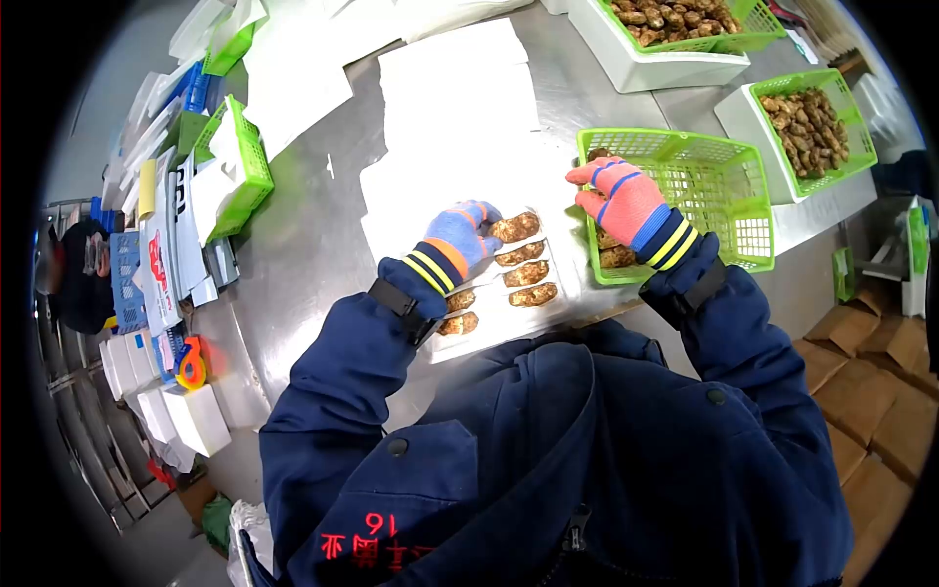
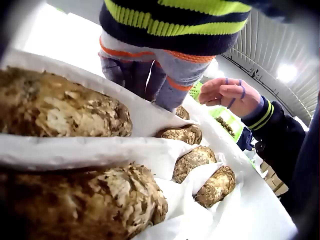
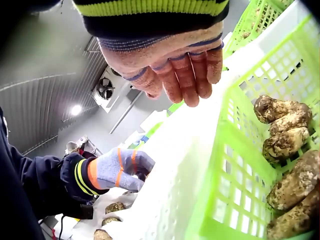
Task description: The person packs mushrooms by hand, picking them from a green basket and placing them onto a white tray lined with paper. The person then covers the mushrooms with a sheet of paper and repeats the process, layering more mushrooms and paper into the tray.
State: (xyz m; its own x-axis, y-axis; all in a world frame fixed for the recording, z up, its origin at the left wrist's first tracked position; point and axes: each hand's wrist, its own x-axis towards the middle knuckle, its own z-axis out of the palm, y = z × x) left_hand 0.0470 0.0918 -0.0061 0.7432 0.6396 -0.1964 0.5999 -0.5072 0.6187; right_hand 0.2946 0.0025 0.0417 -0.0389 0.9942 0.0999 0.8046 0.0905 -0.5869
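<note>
My left hand (image 1: 460,237), in a blue-grey glove with orange bands, pinches the near end of a brown, scaly mushroom (image 1: 515,227) at the top of a white-lined tray (image 1: 486,338). Several more mushrooms (image 1: 531,295) lie below it in two columns, with folds of white liner between them. The left wrist view shows the gloved fingers (image 2: 170,92) pointing down behind two large, close mushrooms. My right hand (image 1: 626,201), in a pink glove with blue bands, hovers over the left rim of a green basket (image 1: 704,161). Its fingers extend, holding nothing. Mushrooms (image 3: 282,117) lie inside that basket.
Two more green baskets full of mushrooms (image 1: 807,132) stand on white foam boxes at the back right. White sheets (image 1: 460,93) cover the steel table beyond the tray. Along the left stand stacked containers, a green basket (image 1: 256,176) and an orange tape dispenser (image 1: 193,364).
</note>
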